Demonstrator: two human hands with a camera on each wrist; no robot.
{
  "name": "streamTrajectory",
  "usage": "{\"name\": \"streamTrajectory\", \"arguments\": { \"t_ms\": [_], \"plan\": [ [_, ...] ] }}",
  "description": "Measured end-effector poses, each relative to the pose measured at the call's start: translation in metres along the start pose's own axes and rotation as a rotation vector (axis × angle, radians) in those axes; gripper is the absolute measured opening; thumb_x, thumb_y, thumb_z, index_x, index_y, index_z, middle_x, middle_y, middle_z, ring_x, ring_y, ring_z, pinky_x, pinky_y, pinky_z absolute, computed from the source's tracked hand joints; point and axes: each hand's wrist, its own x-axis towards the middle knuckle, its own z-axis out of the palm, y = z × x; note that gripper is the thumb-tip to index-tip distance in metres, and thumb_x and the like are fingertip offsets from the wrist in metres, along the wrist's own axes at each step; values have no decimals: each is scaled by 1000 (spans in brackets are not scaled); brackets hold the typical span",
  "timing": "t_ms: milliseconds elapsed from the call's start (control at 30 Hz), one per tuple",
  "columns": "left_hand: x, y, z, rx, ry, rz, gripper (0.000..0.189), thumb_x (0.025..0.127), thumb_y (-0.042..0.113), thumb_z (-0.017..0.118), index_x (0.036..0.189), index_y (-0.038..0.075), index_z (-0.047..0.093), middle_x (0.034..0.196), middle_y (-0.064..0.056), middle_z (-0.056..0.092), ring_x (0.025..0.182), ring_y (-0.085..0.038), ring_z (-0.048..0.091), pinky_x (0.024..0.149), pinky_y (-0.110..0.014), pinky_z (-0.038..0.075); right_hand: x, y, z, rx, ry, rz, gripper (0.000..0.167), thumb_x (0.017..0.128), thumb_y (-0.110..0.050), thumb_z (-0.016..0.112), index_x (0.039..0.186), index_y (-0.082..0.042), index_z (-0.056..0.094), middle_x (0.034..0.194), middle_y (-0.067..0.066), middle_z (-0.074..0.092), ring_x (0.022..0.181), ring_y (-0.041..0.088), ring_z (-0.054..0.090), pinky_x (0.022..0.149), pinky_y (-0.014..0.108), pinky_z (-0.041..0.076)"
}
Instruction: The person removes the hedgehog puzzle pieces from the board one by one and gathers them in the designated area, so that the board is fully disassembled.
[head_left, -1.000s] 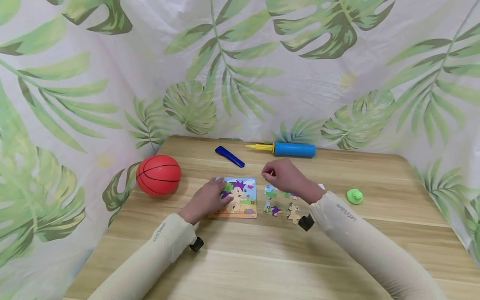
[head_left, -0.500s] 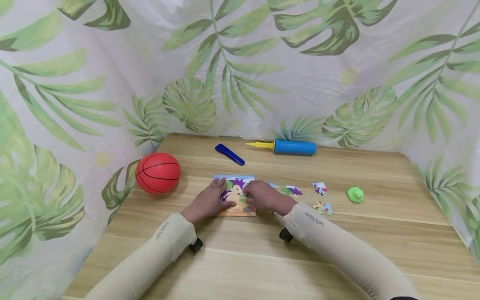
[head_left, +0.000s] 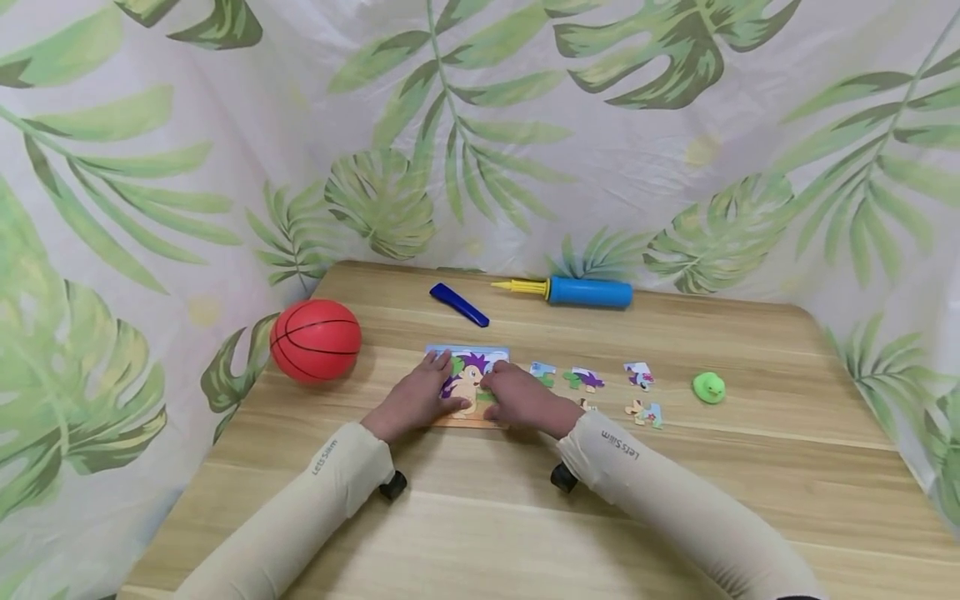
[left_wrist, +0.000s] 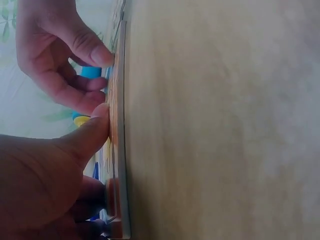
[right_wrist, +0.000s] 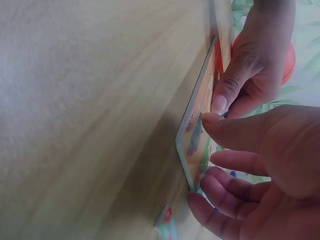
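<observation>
L hand (head_left: 415, 403) spread on puzzle board (head_left: 468, 349), R hand (head_left: 529, 401) loosely bent & touching its R side; hands not gripping.

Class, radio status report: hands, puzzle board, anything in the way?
Left hand resting on puzzle board. Right hand touching its right side. Loose pieces farther right, apart from it; nothing seen blocking.

Puzzle board (head_left: 468, 349), which we record as blue along the top, orange below; printed animal (head_left: 467, 390), cream and purple; loose puzzle piece (head_left: 590, 381), green, purple; ball (head_left: 316, 341), red, black lines; pump (head_left: 590, 292), blue, yellow nozzle (head_left: 522, 287); toy duck (head_left: 708, 387), green; backdrop (head_left: 517, 192), pale, green leaf print.
</observation>
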Motion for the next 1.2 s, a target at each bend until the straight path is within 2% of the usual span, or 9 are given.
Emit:
{"name": "streamTrajectory", "arguments": {
  "t_ms": [133,233,367,633,933,1067,1200],
  "plan": [
    [-1,1,0,-5,-9,-13,87,93,48,67,154,-3,31,167,-18,20,156,-39,14,125,-52,23,1,-1,0,70,-21,41,49,89,-27,77,130,-6,65,128,12,63,116,24,61,107,38,50],
    [-1,2,1,-10,-18,-12,87,93,47,67,154,-3,30,167,-18,19,156,-39,13,125,-52,23,3,0,0,123,-38,75,50,87,-25,79,131,-5,65,130,13,63,121,25,59,110,39,48],
    [0,3,3,-3,-31,-17,87,94,48,66,154,-3,30,167,-18,19,156,-38,13,125,-51,24,5,1,1,179,-55,98,48,85,-22,81,127,-3,67,124,13,65,115,24,60,107,38,49],
    [-2,3,1,7,-13,-12,86,94,47,66,154,-4,31,166,-20,21,156,-39,15,125,-52,25,5,-1,-2,184,-39,82,36,83,-20,83,114,-4,72,114,11,64,104,21,59,101,37,51],
    [-3,5,-2,5,-17,-17,86,94,47,66,154,-4,31,167,-19,20,156,-40,14,125,-53,24,4,-3,-4,172,-41,84,57,84,-20,82,133,0,60,129,17,61,118,27,60,108,39,48],
    [-3,5,-2,13,-28,-18,87,94,48,66,154,-4,30,167,-19,19,156,-39,13,125,-52,24,4,-2,-3,188,-42,98,57,84,-19,82,134,-2,61,129,16,60,118,27,59,108,39,48],
    [-3,4,-2,13,-27,-20,87,94,48,66,154,-4,30,167,-19,19,156,-39,13,124,-53,25,4,-1,-4,219,-21,110,46,83,-19,82,125,-6,67,116,11,62,104,21,58,99,37,51]
  ]
}}
